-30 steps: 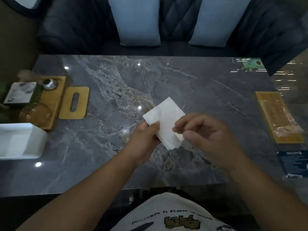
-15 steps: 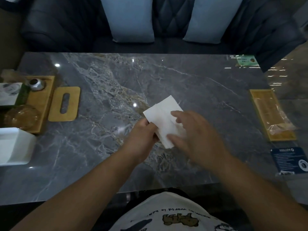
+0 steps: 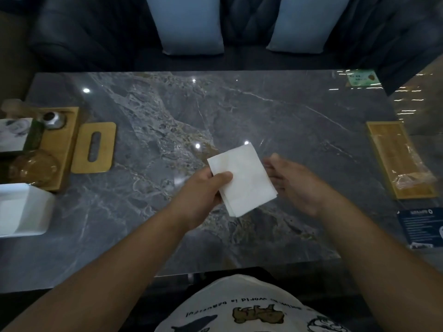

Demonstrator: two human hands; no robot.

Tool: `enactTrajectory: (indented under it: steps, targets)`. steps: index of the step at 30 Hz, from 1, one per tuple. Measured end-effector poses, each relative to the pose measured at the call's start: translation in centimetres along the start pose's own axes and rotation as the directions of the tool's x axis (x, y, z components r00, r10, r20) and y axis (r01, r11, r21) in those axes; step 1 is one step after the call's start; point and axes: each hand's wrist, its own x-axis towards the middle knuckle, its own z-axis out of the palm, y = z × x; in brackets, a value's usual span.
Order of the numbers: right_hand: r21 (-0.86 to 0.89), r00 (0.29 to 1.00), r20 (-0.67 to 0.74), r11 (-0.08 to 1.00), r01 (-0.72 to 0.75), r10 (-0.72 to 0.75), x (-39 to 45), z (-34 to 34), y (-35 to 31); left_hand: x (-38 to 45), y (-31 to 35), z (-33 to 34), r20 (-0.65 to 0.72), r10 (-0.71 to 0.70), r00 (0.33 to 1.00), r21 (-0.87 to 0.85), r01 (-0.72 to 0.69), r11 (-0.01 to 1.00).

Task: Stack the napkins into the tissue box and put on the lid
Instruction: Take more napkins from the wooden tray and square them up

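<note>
Folded white napkin [image 3: 242, 179] was held above the table's [image 3: 275, 111] near-middle; thin, soft, light, likely floppy, so best taken by an edge or corner. Left hand [image 3: 203, 188] pinched its left edge, thumb on top. Right hand [image 3: 297, 185] was spread, just beside the right edge, holding nothing. White tissue box [image 3: 22, 209] sat at the left edge, wooden lid [image 3: 94, 147] behind it.

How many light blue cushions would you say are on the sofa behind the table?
2. One cushion leans against the sofa back left of centre; the other cushion leans right of centre. Both are cut off by the top edge, and the sofa runs out of frame, so more may be hidden.
</note>
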Motion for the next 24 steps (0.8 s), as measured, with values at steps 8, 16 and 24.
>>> enactTrajectory:
  steps: [8, 16, 24]
  targets:
    - [-0.005, 0.96, 0.28, 1.0, -0.019, 0.02, 1.9, 0.5, 0.7, 0.8, 0.4, -2.2, 0.107, -0.02, 0.994, 0.208, -0.003, 0.978]
    - [-0.211, 0.987, 0.119, 0.968, 0.136, -0.112, 4.0, 2.9, 2.3, 1.6, -2.2, -4.0, -0.116, 0.139, 0.984, 0.306, -0.097, 0.947]
    - [-0.429, 0.968, 0.056, 0.869, 0.246, -0.246, 7.7, 5.1, 5.3, 3.1, -4.0, -6.8, -0.154, 0.32, 0.935, 0.552, -0.188, 0.813]
